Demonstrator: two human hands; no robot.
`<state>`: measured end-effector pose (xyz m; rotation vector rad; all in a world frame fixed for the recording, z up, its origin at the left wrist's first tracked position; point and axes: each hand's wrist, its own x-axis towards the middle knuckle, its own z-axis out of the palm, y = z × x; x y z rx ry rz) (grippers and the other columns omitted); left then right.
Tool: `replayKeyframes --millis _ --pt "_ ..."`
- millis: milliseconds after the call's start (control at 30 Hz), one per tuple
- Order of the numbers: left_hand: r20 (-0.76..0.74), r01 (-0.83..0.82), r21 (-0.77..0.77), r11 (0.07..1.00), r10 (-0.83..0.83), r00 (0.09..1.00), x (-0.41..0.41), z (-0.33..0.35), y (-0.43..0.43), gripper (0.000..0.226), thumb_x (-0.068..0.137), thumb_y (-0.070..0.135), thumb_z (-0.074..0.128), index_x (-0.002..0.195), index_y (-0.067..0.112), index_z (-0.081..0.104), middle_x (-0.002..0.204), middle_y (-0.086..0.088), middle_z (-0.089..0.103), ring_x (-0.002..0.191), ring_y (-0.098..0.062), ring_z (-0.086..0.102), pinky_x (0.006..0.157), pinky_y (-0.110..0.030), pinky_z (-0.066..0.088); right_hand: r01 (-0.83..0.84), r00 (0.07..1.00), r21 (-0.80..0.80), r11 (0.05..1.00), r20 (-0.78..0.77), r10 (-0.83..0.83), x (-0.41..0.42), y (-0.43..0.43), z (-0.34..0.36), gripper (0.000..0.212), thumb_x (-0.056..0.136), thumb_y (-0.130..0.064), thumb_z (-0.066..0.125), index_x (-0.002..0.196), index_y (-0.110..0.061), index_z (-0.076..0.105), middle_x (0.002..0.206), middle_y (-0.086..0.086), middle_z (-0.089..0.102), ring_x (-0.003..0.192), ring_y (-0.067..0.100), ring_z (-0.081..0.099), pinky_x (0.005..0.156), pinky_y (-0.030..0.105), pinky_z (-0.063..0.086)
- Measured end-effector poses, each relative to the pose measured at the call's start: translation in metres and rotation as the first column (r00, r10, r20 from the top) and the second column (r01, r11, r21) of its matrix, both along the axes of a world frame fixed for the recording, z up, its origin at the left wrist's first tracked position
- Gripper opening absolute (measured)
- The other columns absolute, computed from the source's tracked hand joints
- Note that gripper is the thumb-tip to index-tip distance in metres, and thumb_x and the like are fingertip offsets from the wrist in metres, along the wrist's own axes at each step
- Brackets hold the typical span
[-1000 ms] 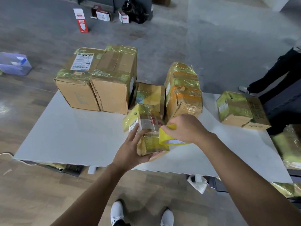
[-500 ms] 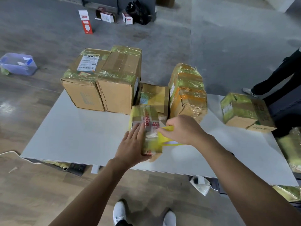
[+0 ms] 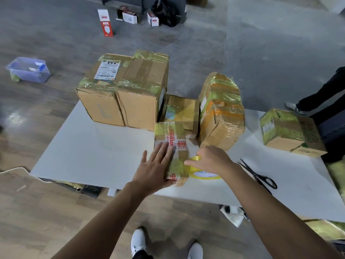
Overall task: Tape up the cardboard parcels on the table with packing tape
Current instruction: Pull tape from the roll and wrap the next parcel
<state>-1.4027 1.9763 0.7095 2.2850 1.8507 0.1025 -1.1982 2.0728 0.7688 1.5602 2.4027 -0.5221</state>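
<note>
A small cardboard parcel, wrapped in yellowish tape with red print, lies flat near the front edge of the white table. My left hand presses on its left side with straight, spread fingers. My right hand grips a yellow roll of packing tape that sits against the parcel's right side. Several taped parcels stand behind: two tall boxes, a small one, a crumpled one, and one at the right.
Black scissors lie on the table just right of my right forearm. A person's dark legs stand beyond the table's right end. A plastic tub and small cartons sit on the floor. My white shoes are below the table's front edge.
The small parcel was held tilted above the table and now lies flat on it. My left hand went from gripping it to pressing flat. The tape roll came down to the tabletop.
</note>
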Motion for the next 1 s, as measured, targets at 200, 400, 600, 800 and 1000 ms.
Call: replayKeyframes --millis 200,400,600,800,1000 --pt "-0.206 -0.026 -0.084 0.996 0.008 0.978 0.044 0.021 0.004 0.098 0.094 0.056 0.043 0.152 0.008 -0.019 0.160 -0.024 -0.016 0.144 -0.052 -0.010 0.111 -0.070 0.006 -0.016 1.000 -0.031 0.999 -0.027 0.016 -0.004 0.002 -0.003 0.059 0.082 -0.067 0.059 0.058 -0.016 0.041 0.060 0.002 0.043 0.062 0.022 0.046 0.053 0.031 0.029" --pt "-0.251 -0.023 -0.103 0.994 -0.004 0.968 0.059 0.020 0.006 0.097 0.092 0.050 0.052 0.153 0.023 -0.019 0.160 -0.017 -0.022 0.143 -0.053 -0.012 0.109 -0.073 0.005 -0.059 0.987 -0.055 0.997 -0.150 0.050 0.011 -0.002 -0.005 0.050 0.096 -0.050 0.047 0.061 -0.015 0.044 0.065 0.006 0.050 0.068 0.022 0.049 0.060 0.034 0.034" --pt "-0.293 -0.024 -0.104 0.994 -0.008 0.956 0.062 0.028 0.016 0.097 0.087 0.045 0.062 0.154 0.020 -0.004 0.158 -0.021 0.000 0.141 -0.051 0.009 0.103 -0.071 0.024 0.064 0.965 0.021 0.998 -0.257 -0.057 0.016 -0.005 -0.016 0.055 0.103 -0.038 0.040 0.054 -0.013 0.032 0.052 0.004 0.033 0.051 0.018 0.034 0.054 0.035 0.024" --pt "-0.318 0.013 -0.141 0.990 -0.058 0.946 0.060 0.031 0.020 0.100 0.081 0.045 0.071 0.151 0.022 0.004 0.158 -0.018 -0.002 0.142 -0.053 0.006 0.103 -0.069 0.029 0.078 0.995 0.043 0.996 -0.071 -0.075 0.013 -0.005 -0.026 0.052 0.104 -0.035 0.032 0.060 -0.012 0.043 0.058 0.003 0.039 0.064 0.027 0.047 0.057 0.031 0.030" --pt "-0.261 0.015 -0.092 0.996 -0.039 0.964 0.051 0.033 0.024 0.094 0.077 0.049 0.073 0.146 0.028 0.013 0.155 -0.017 0.005 0.141 -0.050 0.012 0.104 -0.064 0.033 0.079 0.988 0.040 0.996 -0.136 -0.073 0.012 -0.007 -0.025 0.056 0.104 -0.038 0.033 0.053 -0.014 0.033 0.055 0.003 0.037 0.056 0.022 0.042 0.058 0.032 0.031"
